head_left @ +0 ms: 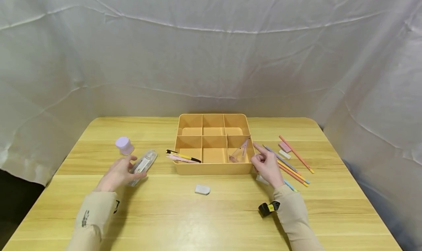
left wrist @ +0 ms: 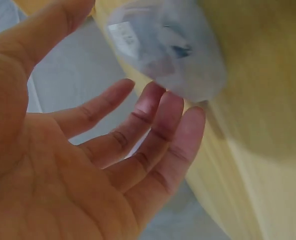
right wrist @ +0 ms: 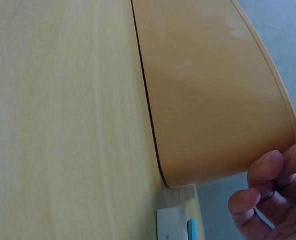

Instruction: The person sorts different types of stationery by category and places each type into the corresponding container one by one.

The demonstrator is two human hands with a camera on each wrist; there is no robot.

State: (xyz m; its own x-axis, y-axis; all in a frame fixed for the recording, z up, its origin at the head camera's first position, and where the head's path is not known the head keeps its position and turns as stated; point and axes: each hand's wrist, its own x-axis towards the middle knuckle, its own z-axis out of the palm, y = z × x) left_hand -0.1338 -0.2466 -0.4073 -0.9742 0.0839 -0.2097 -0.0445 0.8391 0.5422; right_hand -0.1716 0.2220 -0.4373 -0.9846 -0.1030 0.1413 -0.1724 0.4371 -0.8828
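Note:
My left hand (head_left: 117,174) reaches over a clear plastic case (head_left: 145,163) with a white label. In the left wrist view its fingers are spread, fingertips right at the edge of the blurred case (left wrist: 172,50). At the right front corner of an orange six-compartment organizer (head_left: 212,168), my right hand (head_left: 267,167) holds the rim, index finger along the outer side. The right wrist view shows the other fingers (right wrist: 265,167) curled beside the organizer wall (right wrist: 212,100). A clear set square (head_left: 242,152) leans in the front right compartment.
Yellow and pink pens (head_left: 184,156) lie across the front left compartment. A purple round-topped object (head_left: 124,145) stands at left. A white eraser (head_left: 202,189) lies in front. Several pencils (head_left: 293,172), a pink eraser (head_left: 285,147) and a white block (head_left: 284,154) lie at right.

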